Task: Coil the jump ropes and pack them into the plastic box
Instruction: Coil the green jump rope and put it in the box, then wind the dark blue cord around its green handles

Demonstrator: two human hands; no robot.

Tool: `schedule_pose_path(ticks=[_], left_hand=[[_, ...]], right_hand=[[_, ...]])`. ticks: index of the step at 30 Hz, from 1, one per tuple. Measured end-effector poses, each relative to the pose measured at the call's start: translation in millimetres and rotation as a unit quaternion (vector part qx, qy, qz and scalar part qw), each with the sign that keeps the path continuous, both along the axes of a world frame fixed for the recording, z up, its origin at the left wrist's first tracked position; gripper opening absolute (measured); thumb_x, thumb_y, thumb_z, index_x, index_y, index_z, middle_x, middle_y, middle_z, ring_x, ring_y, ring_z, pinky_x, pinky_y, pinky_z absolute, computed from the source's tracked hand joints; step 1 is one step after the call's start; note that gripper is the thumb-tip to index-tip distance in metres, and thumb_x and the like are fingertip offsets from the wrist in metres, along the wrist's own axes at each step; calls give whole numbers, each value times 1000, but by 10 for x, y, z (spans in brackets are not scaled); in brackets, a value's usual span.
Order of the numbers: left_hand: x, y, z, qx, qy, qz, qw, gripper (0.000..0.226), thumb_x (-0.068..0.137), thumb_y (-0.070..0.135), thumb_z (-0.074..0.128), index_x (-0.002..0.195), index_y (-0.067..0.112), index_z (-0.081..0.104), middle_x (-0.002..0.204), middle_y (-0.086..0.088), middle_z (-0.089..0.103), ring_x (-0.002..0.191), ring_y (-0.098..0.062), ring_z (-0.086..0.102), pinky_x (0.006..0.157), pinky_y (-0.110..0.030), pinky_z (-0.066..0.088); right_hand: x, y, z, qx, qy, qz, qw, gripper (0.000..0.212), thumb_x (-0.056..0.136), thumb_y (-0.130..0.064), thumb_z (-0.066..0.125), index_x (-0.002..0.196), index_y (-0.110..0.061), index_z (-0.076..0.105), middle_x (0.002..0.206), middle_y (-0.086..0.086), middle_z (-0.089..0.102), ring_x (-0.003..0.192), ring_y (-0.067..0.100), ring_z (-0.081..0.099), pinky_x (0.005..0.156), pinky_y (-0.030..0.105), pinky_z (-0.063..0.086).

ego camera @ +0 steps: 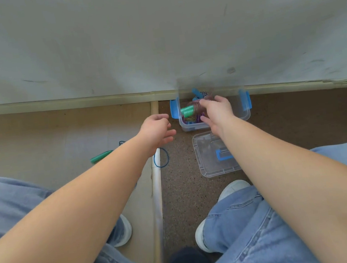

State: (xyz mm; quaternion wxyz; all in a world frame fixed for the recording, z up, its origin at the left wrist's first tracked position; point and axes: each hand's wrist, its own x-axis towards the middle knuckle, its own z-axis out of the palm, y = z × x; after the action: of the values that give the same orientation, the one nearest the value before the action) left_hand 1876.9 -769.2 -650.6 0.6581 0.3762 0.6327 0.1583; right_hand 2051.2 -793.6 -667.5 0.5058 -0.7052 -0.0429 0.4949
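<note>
- Far left on the floor board there's a loose rope (101, 156): green handle pointing left, its thin blue cord looping out just past my left wrist. It's not in the box.
- Left hand (157, 131) hangs in the air just left of the box, fingers loosely curled, holding nothing and touching nothing.
- Box (240, 117) sits on the speckled floor right up against the wall. It's clear plastic with a blue latch flipped out on each side.
- Packed ropes (187, 111) are inside it: green handles at the left end, a blue handle at the back, and a tangle of purplish cord in between.
- Right hand (217, 110) is over the box, thumb and fingers spread wide above the ropes. It's not clamped on anything that I can see, and I can't tell whether it's actually touching them.
- Lid (205, 149) lies flat on the floor just in front of the box, partly under my right forearm.
</note>
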Motion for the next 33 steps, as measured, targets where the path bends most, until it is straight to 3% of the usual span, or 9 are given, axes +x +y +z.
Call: schedule_pose_path(ticks=[2,4,7,10,15,20,25,30,33], left_hand=[[0,39,-51,1,6,-1,1000,32,103,11,40,131,18,54,118,-8,59,97,-20,69,77,-32,60],[-15,62,-109,-1,14,-6,1000,32,103,12,41,130,19,55,117,-7,59,97,-19,69,78,-32,60],[-64,73,-214,-8,23,-12,1000,30,103,13,40,127,20,56,117,-7,59,96,-18,69,78,-32,60],[-138,71,-333,-17,36,-15,999,28,102,15,39,122,21,58,116,-6,60,94,-17,69,78,-32,59],[-344,83,-542,-32,52,-14,998,28,101,16,38,122,20,57,106,-4,58,94,-17,68,69,-28,56],[-622,171,-830,-56,75,11,996,26,101,21,40,118,22,59,104,0,61,92,-16,68,72,-30,56],[-920,324,-1163,-69,108,28,991,25,101,20,39,115,24,59,100,2,59,92,-16,66,73,-32,55],[-1267,509,-1572,-46,151,19,987,28,97,12,40,117,19,59,88,2,57,80,-15,58,71,-32,53],[-1485,628,-1790,-18,198,2,980,26,94,13,44,112,23,61,91,1,61,74,-19,57,80,-34,54]], right_hand=[[35,-8,-60,-20,-43,35,998,53,92,-8,67,141,-16,47,121,3,54,111,22,56,93,39,55],[1,-62,-96,-70,-76,91,991,55,93,-5,64,144,-14,45,120,4,53,105,21,54,98,43,54],[-60,-136,-120,-122,-33,127,984,44,96,0,58,137,-14,50,134,14,56,108,24,62,93,40,57],[-173,-151,-148,-158,3,226,961,27,102,-4,47,127,-10,54,127,18,57,114,23,60,98,36,53],[-446,-60,-415,-174,-84,338,921,34,90,-12,61,125,-7,63,124,14,66,113,31,65,80,38,57],[-764,92,-683,-178,-133,426,877,15,95,-23,60,103,-14,68,97,10,70,91,25,68,78,40,60],[-1090,277,-1090,-191,-171,453,854,29,91,-32,56,77,-11,71,72,9,71,69,27,65,82,50,60],[-1442,499,-1420,-206,-146,467,847,23,98,-20,49,97,-10,70,71,10,73,65,25,71,76,41,63],[-1700,602,-1591,-204,-149,497,830,21,99,-20,43,100,-17,64,76,9,73,53,22,69,68,38,63]])
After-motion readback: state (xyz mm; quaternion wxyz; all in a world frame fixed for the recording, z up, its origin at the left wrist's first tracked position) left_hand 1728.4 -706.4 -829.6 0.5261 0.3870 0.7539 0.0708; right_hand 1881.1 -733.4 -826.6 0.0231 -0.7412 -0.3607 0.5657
